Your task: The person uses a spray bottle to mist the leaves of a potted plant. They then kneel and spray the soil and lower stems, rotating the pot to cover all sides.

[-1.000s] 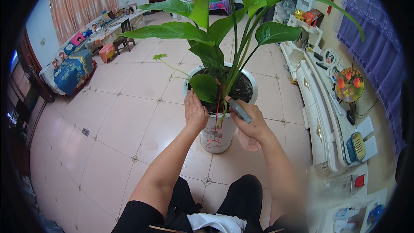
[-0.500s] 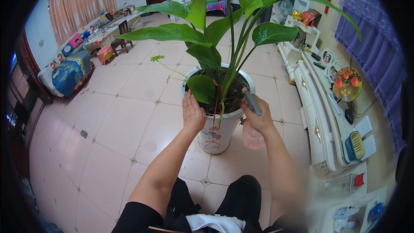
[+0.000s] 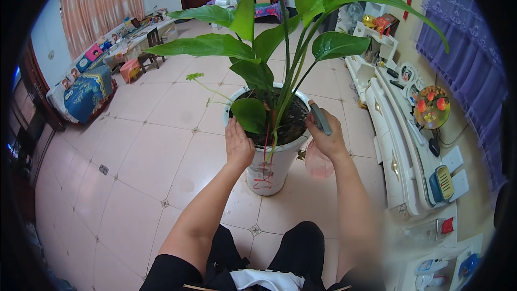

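Floor point(image 3: 134, 183): pale pink tile, with small patterned inserts at tile corners; a dark mark point(image 3: 103, 169) noted to the left. Standing directly on it: a white pot point(image 3: 267, 175), upright, at centre; a dark chair point(image 3: 154, 40) and a pink stool point(image 3: 129, 70), near each other, toward the upper left; a long white cabinet point(image 3: 385, 134) along the right wall. Cabinet top: bears upright picture frames point(image 3: 407, 74), a round ornament point(image 3: 432, 106) in red and yellow, and a small black object point(image 3: 434, 147). The latter's kind cannot be determined.

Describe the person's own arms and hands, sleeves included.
The left hand and right hand are bare, with no gloves or watch visible. The left forearm and right forearm are uncovered too. The left sleeve is black, ending near the elbow.
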Demonstrator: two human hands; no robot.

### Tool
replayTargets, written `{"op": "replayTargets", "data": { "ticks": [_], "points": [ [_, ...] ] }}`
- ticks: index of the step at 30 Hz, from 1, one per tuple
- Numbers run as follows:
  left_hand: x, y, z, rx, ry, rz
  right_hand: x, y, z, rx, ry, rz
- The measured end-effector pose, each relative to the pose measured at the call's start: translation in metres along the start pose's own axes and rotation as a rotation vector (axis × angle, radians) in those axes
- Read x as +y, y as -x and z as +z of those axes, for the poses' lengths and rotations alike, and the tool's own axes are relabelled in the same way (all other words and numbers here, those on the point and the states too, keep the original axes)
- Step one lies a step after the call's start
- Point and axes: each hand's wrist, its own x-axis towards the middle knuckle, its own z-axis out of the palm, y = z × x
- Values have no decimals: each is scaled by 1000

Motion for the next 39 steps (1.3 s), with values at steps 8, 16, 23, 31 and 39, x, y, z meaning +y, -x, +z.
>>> {"op": "replayTargets", "data": {
  "ticks": [8,16,23,31,39],
  "points": [
    [-4,2,4,10,-26,18,-8,2,-3,14,-36,-77],
    [-2,0,0,1,-6,11,-39,-2,-27,63,-309,-155],
    [-3,1,1,-10,-33,0,-116,6,-64,-100,-423,-76],
    [-1,1,2,17,0,17,-107,24,-42,-17,-202,-148],
    [-4,4,1,57,3,23,-98,7,-36,-42,-326,-80]
  ]
}}
